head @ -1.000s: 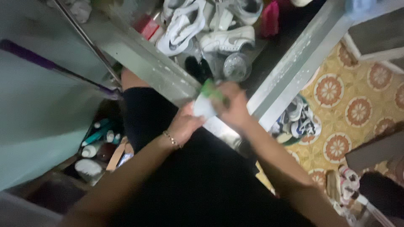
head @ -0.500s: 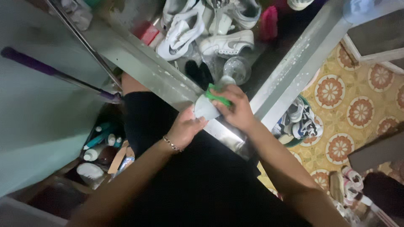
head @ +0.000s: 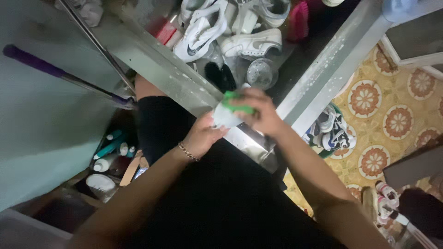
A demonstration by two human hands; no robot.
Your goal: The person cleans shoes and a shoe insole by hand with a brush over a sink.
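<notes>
- Over the near edge of the long grey metal basin [head: 166, 74], your left hand [head: 203, 136] cups a small pale, soft-looking container [head: 226, 117] from below; the fingers curl around its lower end, with a thin chain bracelet [head: 187, 152] at the wrist.
- Your right hand [head: 260, 113] meets it from the other side, fingers closed over a bright green scrubbing pad [head: 233, 103] that is pressed against the top of the pale container.
- Inside the basin, just beyond your hands: several white sneakers [head: 203, 32], a clear round glass bowl [head: 260, 73], a dark slipper [head: 220, 76] and a pink brush [head: 299, 20].
- To your left: a purple-handled metal pole [head: 60, 74] leaning across a pale wall.
- Below it, on the floor: a cluster of teal and white plastic bottles [head: 110, 150].
- To your right: yellow floor tiles with orange round floral patterns [head: 392, 122], and a dish of patterned shoes [head: 330, 133] beside the basin's far rail.
</notes>
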